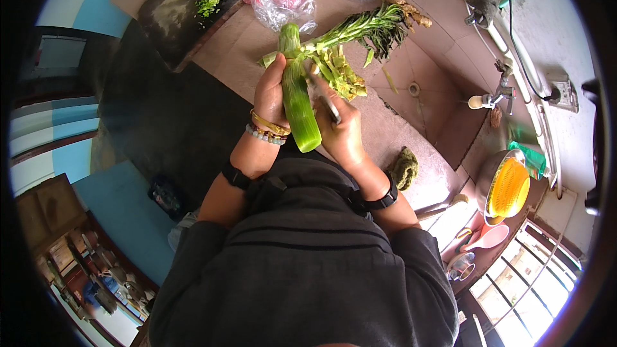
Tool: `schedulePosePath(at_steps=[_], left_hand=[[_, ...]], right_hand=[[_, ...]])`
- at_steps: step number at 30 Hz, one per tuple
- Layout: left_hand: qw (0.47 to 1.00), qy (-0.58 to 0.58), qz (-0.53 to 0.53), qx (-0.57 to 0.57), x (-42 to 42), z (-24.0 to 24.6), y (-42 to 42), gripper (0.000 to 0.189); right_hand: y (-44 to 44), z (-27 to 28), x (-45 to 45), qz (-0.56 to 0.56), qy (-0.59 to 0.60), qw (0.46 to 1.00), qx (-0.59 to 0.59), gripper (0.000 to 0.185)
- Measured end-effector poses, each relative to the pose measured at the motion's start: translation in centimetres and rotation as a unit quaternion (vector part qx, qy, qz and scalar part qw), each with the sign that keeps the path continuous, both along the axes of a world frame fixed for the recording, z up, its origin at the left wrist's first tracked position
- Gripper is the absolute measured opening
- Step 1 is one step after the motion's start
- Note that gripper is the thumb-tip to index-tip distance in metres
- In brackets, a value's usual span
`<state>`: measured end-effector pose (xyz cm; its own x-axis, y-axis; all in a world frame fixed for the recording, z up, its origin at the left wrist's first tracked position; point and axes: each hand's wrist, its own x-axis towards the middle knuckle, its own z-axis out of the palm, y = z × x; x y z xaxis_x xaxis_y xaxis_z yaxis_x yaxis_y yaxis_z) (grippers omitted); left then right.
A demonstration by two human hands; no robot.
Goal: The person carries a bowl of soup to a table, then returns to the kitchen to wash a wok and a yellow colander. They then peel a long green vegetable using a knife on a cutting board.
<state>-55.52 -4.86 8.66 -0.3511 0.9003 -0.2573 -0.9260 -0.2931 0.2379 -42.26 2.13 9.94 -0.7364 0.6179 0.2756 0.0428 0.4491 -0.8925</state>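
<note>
My left hand [270, 91] grips a thick green celtuce stem [300, 106] from the left, thumb across its upper part. The stem's cut lower end points towards my body, and much of its lower length looks peeled. In my right hand [343, 127] is a metal blade [324, 94], a knife or a peeler, close to the stem's right side; its grip is mostly hidden by my fingers. Strips of peel [341, 73] lie heaped on the counter [224, 65] just beyond my right hand. Behind them rests another celtuce stalk with dark leaves [371, 26].
A clear plastic bag [282, 2] and a piece of ginger [412, 12] lie at the back. Chopped greens [209, 5] sit on a dark cutting board [166, 9]. To the right are a tiled sink [434, 91], a tap [499, 99], a cloth [404, 168] and a yellow strainer [508, 187].
</note>
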Motion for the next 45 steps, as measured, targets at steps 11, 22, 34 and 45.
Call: schedulePosePath(at_steps=[11,22,34,45], left_hand=[[0.99,0.043,0.021,-0.135,-2.4,-2.9,-1.1,0.056],[0.974,0.129,0.086,-0.165,-3.7,-1.9,0.9,0.043],[0.979,0.109,0.079,-0.153,-0.8,-0.7,1.8,0.035],[0.998,0.034,0.009,-0.054,-1.1,-1.8,1.5,0.034]], right_hand=[[2.4,-2.8,0.3,0.025,-0.122,0.988,0.09,0.083],[-0.9,3.9,2.8,0.075,-0.158,0.963,0.207,0.062],[0.1,1.4,1.0,0.015,-0.157,0.958,0.239,0.065],[1.1,0.0,0.2,0.022,-0.038,0.994,-0.1,0.046]])
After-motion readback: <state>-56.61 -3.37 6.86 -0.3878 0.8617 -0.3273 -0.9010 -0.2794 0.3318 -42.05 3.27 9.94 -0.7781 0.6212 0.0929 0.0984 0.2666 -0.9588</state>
